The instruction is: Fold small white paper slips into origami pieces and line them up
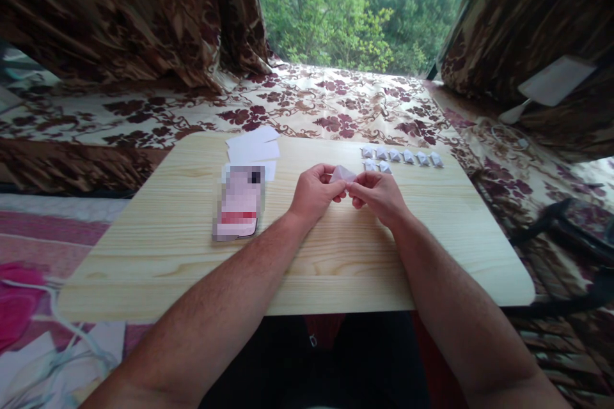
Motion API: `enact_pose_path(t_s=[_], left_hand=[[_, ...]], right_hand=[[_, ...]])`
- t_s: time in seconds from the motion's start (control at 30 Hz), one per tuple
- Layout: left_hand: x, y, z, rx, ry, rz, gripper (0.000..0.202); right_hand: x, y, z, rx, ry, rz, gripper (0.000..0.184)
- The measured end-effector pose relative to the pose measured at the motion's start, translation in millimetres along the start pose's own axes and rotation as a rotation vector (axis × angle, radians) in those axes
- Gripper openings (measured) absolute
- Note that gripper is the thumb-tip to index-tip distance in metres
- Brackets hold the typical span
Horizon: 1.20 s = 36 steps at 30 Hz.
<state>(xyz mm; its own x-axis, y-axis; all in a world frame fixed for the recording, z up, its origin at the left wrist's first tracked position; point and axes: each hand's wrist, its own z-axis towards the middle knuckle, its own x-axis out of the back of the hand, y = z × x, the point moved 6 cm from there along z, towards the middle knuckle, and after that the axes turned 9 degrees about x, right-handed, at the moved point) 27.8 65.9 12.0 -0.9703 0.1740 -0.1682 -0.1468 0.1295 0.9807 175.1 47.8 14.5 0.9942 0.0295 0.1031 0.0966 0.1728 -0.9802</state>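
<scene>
Over the middle of the wooden table, my left hand [316,190] and my right hand [377,193] meet at a small folded piece of white paper [342,174]. Fingers and thumbs of both hands pinch its lower edge, and the thumbs nearly touch. The upper part of the paper stands out as a pointed flap; the rest is hidden behind the fingers. Just beyond my right hand, several small folded white paper pieces [394,155] lie in two rows. Flat white paper sheets [253,146] overlap at the back left of the table.
A phone [238,204], partly blurred, lies left of my left forearm on the light wooden table [158,249]. Floral cloth [330,102] covers the ledge behind. A white lamp [556,82] stands at the right, and a black chair-like frame [566,223] is beside the table's right edge.
</scene>
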Motion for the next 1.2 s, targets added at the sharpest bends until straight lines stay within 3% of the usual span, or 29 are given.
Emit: enact_pose_path(t_s=[0.5,0.77,1.2], left_hand=[[0.4,0.8,0.4,-0.015,-0.019,-0.007,0.029],[3.2,-4.3,3.0,0.053,-0.015,-0.054,0.030],[-0.7,-6.2,2.0,0.117,-0.078,-0.095,0.024]], right_hand=[[-2.5,-2.5,-1.3,-0.011,-0.039,0.044,0.034],[-2.4,-1.0,-0.3,0.008,-0.049,0.111,0.030],[-2.3,-11.8,-1.8,0.099,0.037,-0.063,0.018]])
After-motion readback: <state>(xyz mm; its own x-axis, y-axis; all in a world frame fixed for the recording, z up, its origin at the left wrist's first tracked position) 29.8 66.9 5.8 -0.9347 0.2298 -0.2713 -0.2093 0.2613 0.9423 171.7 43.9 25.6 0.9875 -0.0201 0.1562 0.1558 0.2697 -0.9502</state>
